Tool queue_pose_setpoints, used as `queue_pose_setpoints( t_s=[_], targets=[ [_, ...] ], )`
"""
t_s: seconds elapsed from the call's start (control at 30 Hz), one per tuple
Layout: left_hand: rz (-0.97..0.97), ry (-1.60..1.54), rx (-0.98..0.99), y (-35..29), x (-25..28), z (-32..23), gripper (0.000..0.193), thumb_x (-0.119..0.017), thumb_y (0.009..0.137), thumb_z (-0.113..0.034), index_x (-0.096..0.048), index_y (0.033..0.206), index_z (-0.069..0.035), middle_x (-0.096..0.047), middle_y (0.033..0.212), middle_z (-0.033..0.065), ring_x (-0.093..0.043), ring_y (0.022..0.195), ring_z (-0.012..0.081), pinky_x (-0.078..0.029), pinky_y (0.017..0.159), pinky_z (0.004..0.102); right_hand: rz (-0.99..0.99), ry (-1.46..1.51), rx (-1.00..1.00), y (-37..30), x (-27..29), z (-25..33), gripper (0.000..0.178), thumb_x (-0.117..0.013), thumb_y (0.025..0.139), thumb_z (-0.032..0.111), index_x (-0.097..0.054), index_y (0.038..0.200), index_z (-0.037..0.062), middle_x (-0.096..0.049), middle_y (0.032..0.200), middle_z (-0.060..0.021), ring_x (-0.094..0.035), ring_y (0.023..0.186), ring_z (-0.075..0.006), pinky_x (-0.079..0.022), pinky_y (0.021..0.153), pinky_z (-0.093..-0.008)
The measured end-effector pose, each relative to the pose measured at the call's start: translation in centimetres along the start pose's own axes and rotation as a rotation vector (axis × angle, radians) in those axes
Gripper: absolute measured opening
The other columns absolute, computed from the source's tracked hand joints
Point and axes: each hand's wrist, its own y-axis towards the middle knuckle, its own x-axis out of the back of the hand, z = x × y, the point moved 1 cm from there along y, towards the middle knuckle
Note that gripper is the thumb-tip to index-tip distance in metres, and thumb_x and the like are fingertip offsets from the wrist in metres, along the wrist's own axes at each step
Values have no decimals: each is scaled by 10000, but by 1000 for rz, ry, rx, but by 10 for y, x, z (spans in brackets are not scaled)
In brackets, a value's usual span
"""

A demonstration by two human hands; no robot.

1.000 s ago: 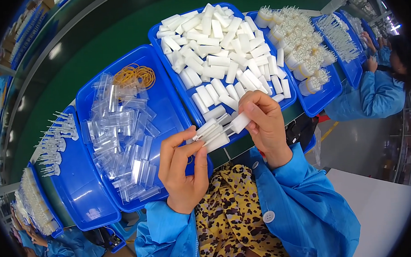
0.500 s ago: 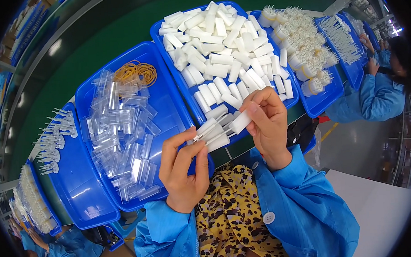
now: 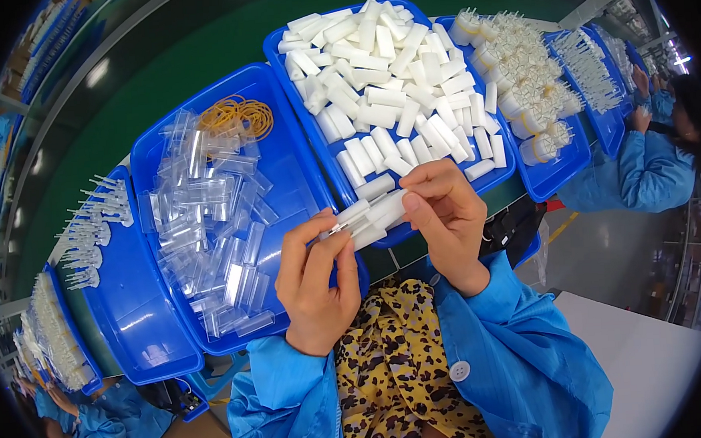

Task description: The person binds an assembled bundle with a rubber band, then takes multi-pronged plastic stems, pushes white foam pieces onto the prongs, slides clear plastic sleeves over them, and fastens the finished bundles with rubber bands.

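Note:
Between the thumb and fingers of my left hand (image 3: pixel 316 293) is a white pronged piece (image 3: pixel 337 229), with thin rods pointing up and to the right. White foam-like cylinders sit along these rods. My right hand (image 3: pixel 452 221) pinches one white cylinder (image 3: pixel 388 209) by its outer end, lying in line with the rods beside the others. Its inner end overlaps the rods, and how far they enter it is hidden. Both hands are close together over the near edge of a blue tray (image 3: pixel 281 71) heaped with loose white cylinders.
Left of that tray, another blue tray (image 3: pixel 303 162) holds clear plastic sleeves (image 3: pixel 205 200) and yellow rubber bands (image 3: pixel 236 117). Farther left, a blue tray (image 3: pixel 144 328) carries white pronged pieces (image 3: pixel 94 227). On the right stand bundled assemblies (image 3: pixel 519 80). Co-workers in blue sit at both sides.
My right hand has moved the held cylinder left and down along the rods, so less bare rod shows. My left hand stays nearly in place.

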Motion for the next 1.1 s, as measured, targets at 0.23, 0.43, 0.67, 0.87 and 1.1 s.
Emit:
queue_pose_setpoints(
  t_s=[0.23,0.43,0.67,0.87,1.1],
  targets=[
    [77,-135,89,-1,0,1,177,-641,793,75,-613,960,22,-575,1077,166,-628,987,276,-535,764,315,1,-41,17,1,-6,-3,57,-633,855,-15,-600,901,-25,-530,1044,-92,-564,827,-91,-469,682,-211],
    [134,-339,258,-3,4,0,325,-656,784,75,-566,1092,24,-504,1201,160,-576,1088,259,-550,822,313,59,-390,206,1,-9,8,75,-675,798,-3,-650,869,-7,-531,1077,-116,-579,779,-129,-472,701,-236],
    [176,-296,212,-10,18,11,400,-686,754,49,-556,1128,-8,-521,1175,179,-592,986,303,-499,800,381,302,-493,313,48,-4,28,190,-684,770,56,-660,957,27,-616,1008,-122,-591,939,-243,-463,818,-320],
    [212,-600,425,-18,27,14,423,-685,756,92,-508,1132,9,-472,1233,144,-568,1121,256,-541,887,328,164,-1085,452,106,27,-10,277,-690,747,81,-651,1021,66,-585,1022,-109,-547,972,-326,-473,806,-395],
    [199,-872,428,-16,37,18,269,-639,830,64,-548,1081,31,-483,1203,138,-527,1166,238,-536,919,328,235,-1225,235,104,21,-15,160,-674,750,71,-592,886,53,-604,884,-102,-580,868,-296,-470,730,-385]
  ],
)
